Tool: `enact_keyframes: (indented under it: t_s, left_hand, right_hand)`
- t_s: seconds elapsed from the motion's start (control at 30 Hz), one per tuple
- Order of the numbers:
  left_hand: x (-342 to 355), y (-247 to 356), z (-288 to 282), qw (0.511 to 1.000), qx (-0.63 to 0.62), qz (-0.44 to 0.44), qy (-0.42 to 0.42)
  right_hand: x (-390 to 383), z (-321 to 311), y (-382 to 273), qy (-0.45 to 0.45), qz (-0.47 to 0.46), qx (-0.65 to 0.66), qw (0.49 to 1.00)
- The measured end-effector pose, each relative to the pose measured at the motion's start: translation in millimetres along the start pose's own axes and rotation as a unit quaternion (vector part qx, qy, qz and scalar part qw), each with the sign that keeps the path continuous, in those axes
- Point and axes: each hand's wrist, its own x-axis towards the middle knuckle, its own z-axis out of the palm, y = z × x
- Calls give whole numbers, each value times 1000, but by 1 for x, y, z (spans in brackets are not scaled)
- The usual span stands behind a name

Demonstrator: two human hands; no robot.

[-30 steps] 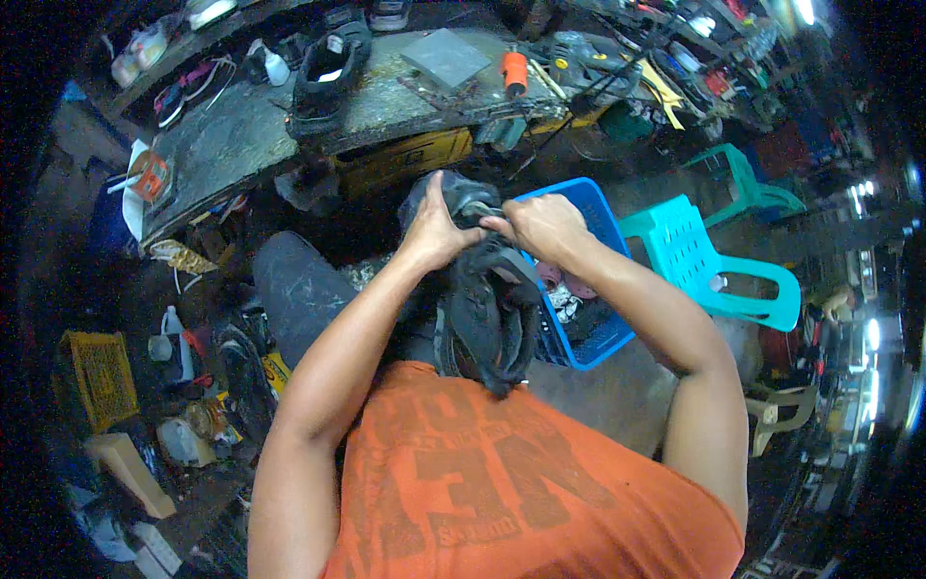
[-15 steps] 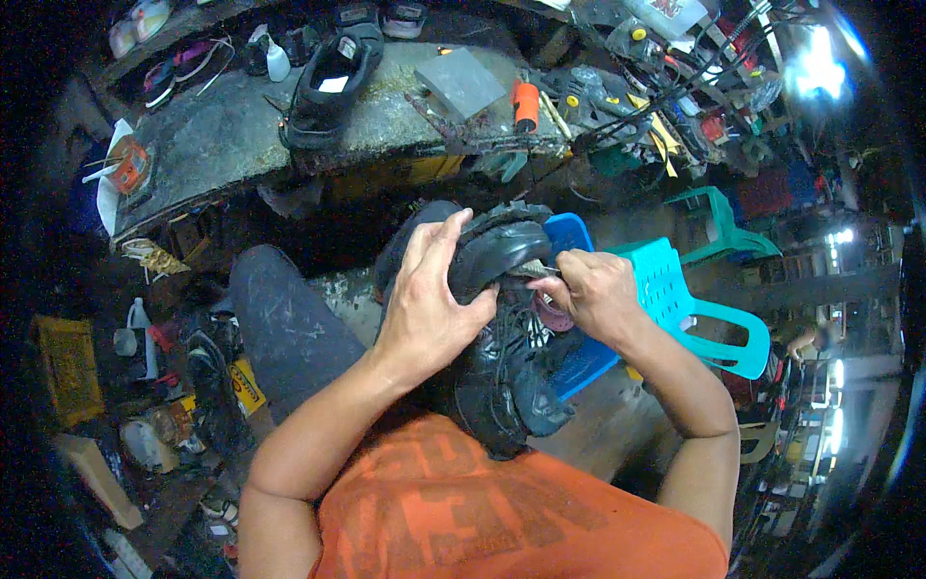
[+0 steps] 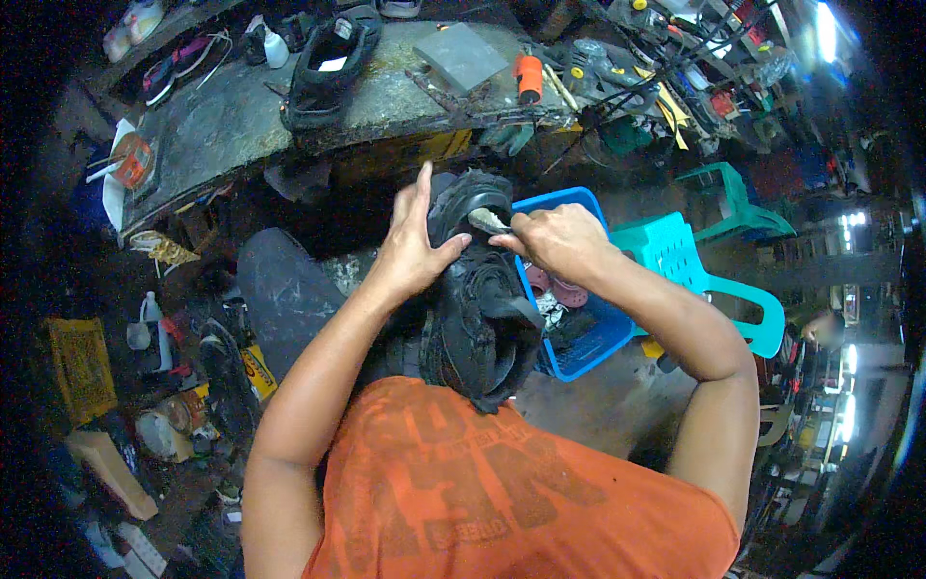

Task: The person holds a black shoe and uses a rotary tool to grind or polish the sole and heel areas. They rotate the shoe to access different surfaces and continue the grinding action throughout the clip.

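Note:
A black lace-up shoe (image 3: pixel 465 333) lies over my lap, its toe pointing away from me and its opening near my shirt. My left hand (image 3: pixel 413 253) is closed around the left side of the toe, thumb on top, other fingers partly hidden behind it. At the toe, a pale, rough patch (image 3: pixel 488 221) shows in a gap between black layers. My right hand (image 3: pixel 562 239) pinches at the right end of this patch. What sits between its thumb and fingers is too small to make out.
A blue bin (image 3: pixel 585 365) holding mauve clogs (image 3: pixel 569 292) stands right of the shoe, beside a turquoise plastic chair (image 3: pixel 666 253). Across the far side runs a worn workbench (image 3: pixel 217 135) with a black shoe (image 3: pixel 328 72), a grey slab (image 3: pixel 461 56) and an orange cylinder (image 3: pixel 529 79).
The shoe and both hands have shifted up and left in view, and the shoe has turned straighter. More of the pale patch and of the blue bin shows now.

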Motion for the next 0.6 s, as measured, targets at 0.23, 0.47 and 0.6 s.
enact_keyframes:
  t_s: [0.23,0.47,0.6]
  left_hand:
    - [11,11,-4,945,207,252,2]
    - [2,7,5,945,191,264,42]
    - [4,2,7,973,125,194,23]
  right_hand:
    - [-13,20,-7,-1,-9,20,1000]
    - [-31,3,-15,100,91,148,980]
    - [-10,18,-34,187,92,281,937]
